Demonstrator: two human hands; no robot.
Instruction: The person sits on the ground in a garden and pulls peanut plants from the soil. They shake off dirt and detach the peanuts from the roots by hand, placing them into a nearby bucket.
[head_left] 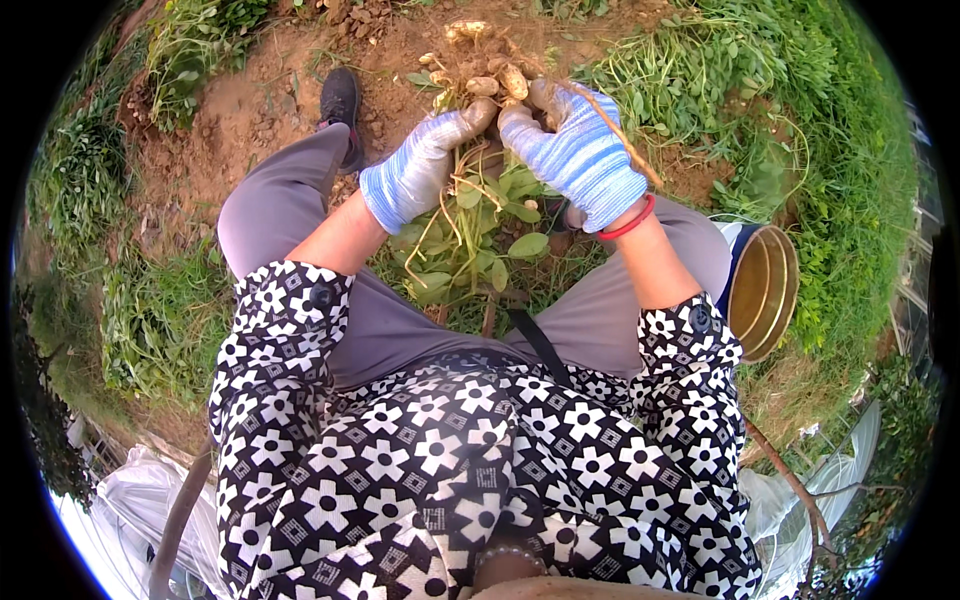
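Well, the person is crouched low over a pulled-up peanut plant (pixel 470 225), and from where things lie the picking looks only partly done: a good cluster of pale pods (pixel 492 78) hangs from the roots at the top of the plant, just beyond the fingertips, with crumbs of reddish soil on them. The gold-lined metal tin (pixel 765 290) lies tipped on its side in the grass by the right knee, well apart from the hands, and what I can see of its inside looks bare, though the bottom is turned away, so how much has been gathered I cannot tell. The left hand (pixel 415 170), in a blue-and-white knitted glove, reaches forward from the patterned sleeve with its fingers closed around a pod or root end at the base of the cluster. The right hand (pixel 580 155), gloved the same way and with a red band at the wrist, sits just beside it, curled shut on the pods and a thin brown stem that slants out past the wrist. Both forearms angle inward, so the hands nearly touch above the green leaves drooping between the grey-trousered knees. A dark shoe (pixel 342 105) rests on the bare earth to the left.
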